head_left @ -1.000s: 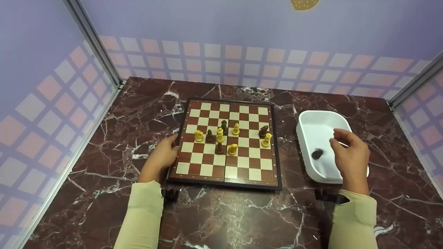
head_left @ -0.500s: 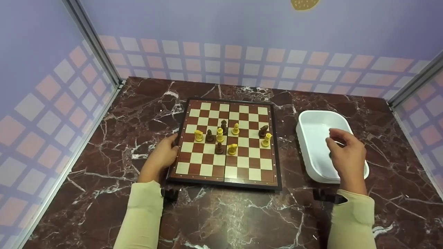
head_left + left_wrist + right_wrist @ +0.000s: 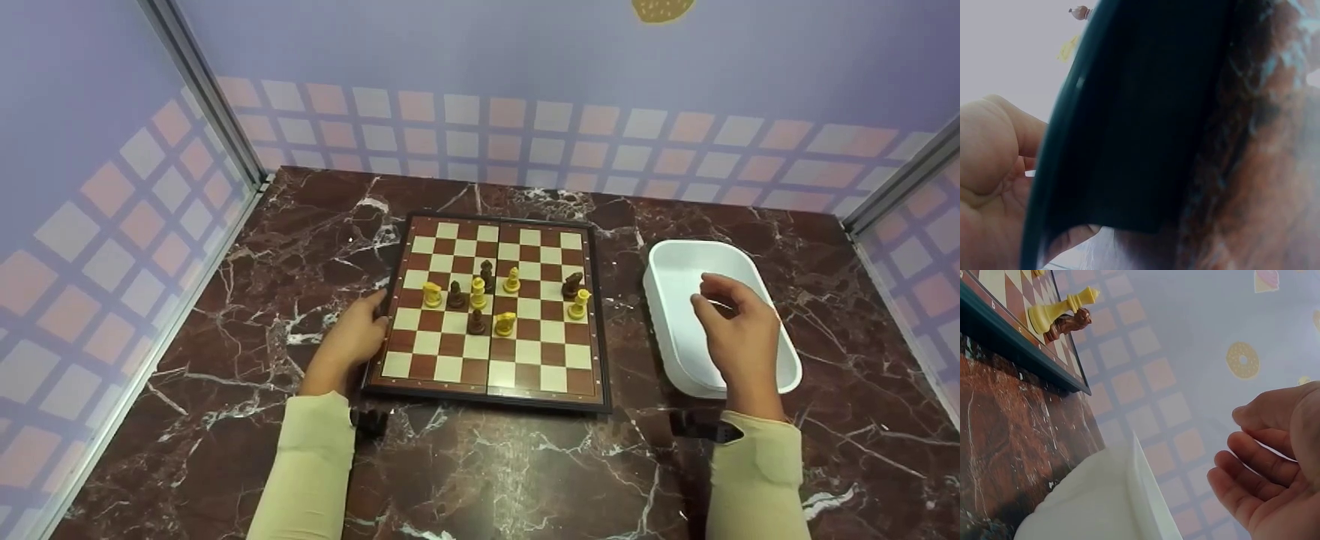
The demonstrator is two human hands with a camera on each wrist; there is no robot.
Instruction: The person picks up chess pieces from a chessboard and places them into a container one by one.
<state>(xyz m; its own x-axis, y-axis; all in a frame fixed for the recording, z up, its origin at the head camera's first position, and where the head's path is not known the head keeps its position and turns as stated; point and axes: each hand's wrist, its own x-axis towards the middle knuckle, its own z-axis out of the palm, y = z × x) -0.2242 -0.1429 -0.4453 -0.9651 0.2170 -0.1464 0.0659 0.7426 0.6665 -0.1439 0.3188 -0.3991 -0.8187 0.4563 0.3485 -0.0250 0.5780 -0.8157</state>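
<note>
A brown and cream chessboard (image 3: 435, 367) lies on the table with several yellow and dark brown chess pieces standing on it. My left hand (image 3: 351, 334) holds the board's left edge; in the left wrist view, the thumb lies over the dark rim (image 3: 1067, 112) and a fingertip shows below it. Over the white tray (image 3: 679, 352), my right hand (image 3: 742, 337) hovers with fingers loosely bent and nothing between them. Near the board's right edge stand a yellow queen (image 3: 1061, 312) and a dark knight (image 3: 1075, 322). Part of the tray is hidden behind the right hand.
The table (image 3: 525, 465) has a dark red marbled top. Purple walls with pink and white squares enclose it at the back (image 3: 480, 60) and both sides. A wide strip of tabletop separates board and tray.
A dark blurred piece seen in the tray a second ago is out of sight. My right hand has shifted a little left over the tray; the left hand stays at the board.
</note>
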